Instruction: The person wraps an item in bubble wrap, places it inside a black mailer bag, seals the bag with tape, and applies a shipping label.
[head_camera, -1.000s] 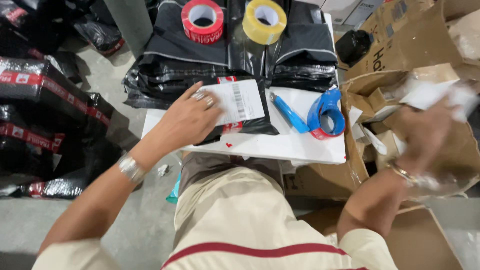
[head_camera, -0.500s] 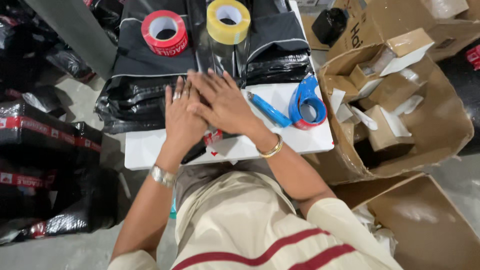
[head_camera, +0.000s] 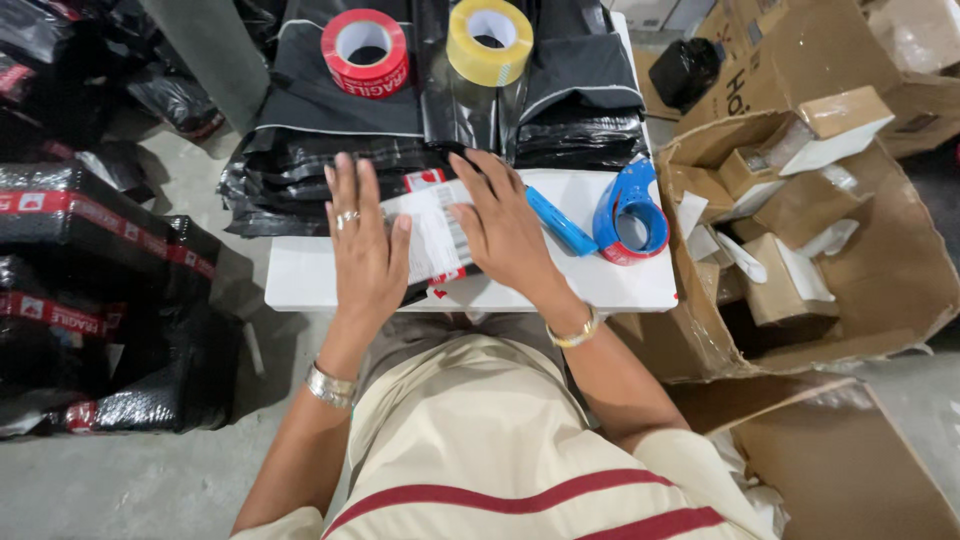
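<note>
A small black parcel with a white printed label (head_camera: 435, 232) lies on the white table (head_camera: 300, 285) in front of me. My left hand (head_camera: 362, 245) lies flat on the parcel's left side, fingers spread, a ring on one finger. My right hand (head_camera: 502, 222) presses flat on its right side, over the label's edge. Neither hand grips anything. To the right of my right hand lies a blue tape dispenser (head_camera: 625, 212) with a blue handle.
A red tape roll (head_camera: 365, 50) and a yellow tape roll (head_camera: 489, 40) sit on stacked black mailer bags (head_camera: 330, 160) at the table's far side. An open cardboard box (head_camera: 800, 230) with small boxes stands right. Wrapped black parcels (head_camera: 90, 290) are piled left.
My right hand came from the cardboard box at the right onto the parcel. Both hands now lie slightly apart, flat on the label.
</note>
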